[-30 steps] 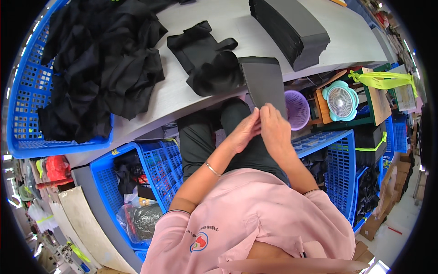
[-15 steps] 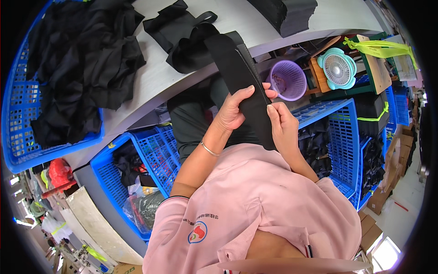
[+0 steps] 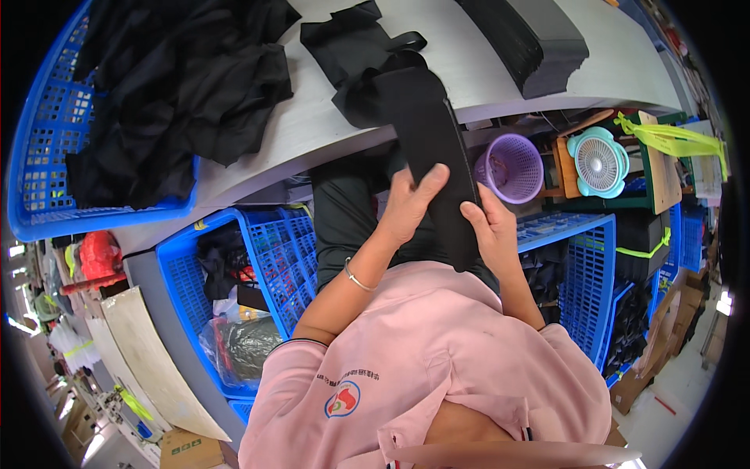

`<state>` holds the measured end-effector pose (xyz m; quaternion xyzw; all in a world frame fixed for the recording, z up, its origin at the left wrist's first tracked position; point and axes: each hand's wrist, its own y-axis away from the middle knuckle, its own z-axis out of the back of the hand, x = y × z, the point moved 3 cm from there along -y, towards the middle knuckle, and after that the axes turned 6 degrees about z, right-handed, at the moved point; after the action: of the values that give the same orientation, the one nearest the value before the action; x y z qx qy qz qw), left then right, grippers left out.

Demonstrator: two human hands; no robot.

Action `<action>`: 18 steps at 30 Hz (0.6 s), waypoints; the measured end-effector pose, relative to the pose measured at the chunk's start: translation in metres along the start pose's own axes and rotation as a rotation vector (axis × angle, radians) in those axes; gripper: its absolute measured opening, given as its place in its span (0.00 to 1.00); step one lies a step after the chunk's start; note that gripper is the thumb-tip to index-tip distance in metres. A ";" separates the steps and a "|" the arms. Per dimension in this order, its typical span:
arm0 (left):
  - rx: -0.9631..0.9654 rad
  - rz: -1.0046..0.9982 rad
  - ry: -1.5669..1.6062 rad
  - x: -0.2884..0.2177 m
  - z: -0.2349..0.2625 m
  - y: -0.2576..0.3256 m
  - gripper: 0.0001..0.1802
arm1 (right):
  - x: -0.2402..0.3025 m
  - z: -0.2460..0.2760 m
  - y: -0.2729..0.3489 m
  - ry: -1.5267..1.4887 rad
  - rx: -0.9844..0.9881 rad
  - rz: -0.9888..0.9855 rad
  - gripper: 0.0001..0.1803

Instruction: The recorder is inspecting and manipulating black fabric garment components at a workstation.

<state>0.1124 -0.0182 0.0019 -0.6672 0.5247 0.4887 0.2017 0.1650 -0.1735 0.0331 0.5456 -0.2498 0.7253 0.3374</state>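
Note:
A long black fabric strip (image 3: 430, 129) runs from the table edge down toward my lap, its broad face turned up. My left hand (image 3: 406, 205) grips it from the left side, thumb lying across the face and fingers hidden underneath. On the opposite edge, my right hand (image 3: 495, 227) pinches the strip between thumb and fingers. The strip's far end rests against a crumpled black fabric piece (image 3: 344, 47) with a small loop, on the pale table (image 3: 273, 152).
Black cloth (image 3: 187, 102) heaps over a blue basket (image 3: 47, 223) at the left. A stack of black strips (image 3: 539, 47) lies at the far right of the table. Below stand a purple bin (image 3: 512, 168), a turquoise fan (image 3: 598, 162) and another blue basket (image 3: 590, 270).
The view has shifted, so the table things sit further right. The strip's lifted edge and inner layer no longer show; its face looks flatter. My right hand has moved slightly down along the edge.

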 end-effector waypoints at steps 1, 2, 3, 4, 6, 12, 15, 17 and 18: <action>-0.180 -0.235 -0.196 -0.008 0.011 -0.003 0.20 | 0.001 0.001 -0.005 -0.023 -0.031 0.061 0.20; -0.355 -0.434 -0.378 -0.015 0.021 -0.005 0.19 | 0.001 0.002 -0.009 -0.061 -0.058 0.116 0.19; -0.529 -0.416 -0.477 -0.016 0.033 -0.006 0.17 | -0.003 0.002 -0.016 -0.108 -0.051 0.088 0.19; -0.692 -0.428 -0.544 -0.019 0.045 -0.007 0.15 | -0.006 0.001 -0.022 -0.112 -0.048 0.090 0.19; -0.822 -0.467 -0.751 -0.029 0.062 -0.023 0.13 | -0.015 -0.005 -0.035 -0.116 0.082 0.069 0.19; -1.041 -0.674 -0.757 -0.047 0.088 -0.050 0.13 | -0.030 -0.013 -0.054 -0.101 0.141 0.048 0.19; -1.047 -0.621 -0.743 -0.048 0.100 -0.056 0.11 | -0.028 -0.012 -0.056 -0.276 0.147 0.000 0.19; -0.975 -0.659 -1.004 -0.051 0.101 -0.065 0.10 | -0.027 -0.014 -0.059 -0.287 0.165 -0.040 0.19; -0.975 -0.682 -1.015 -0.053 0.102 -0.070 0.10 | -0.027 -0.016 -0.061 -0.325 0.187 -0.072 0.19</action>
<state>0.1318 0.1142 -0.0150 -0.4997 -0.1395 0.8204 0.2403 0.2059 -0.1285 0.0028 0.6930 -0.2129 0.6352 0.2663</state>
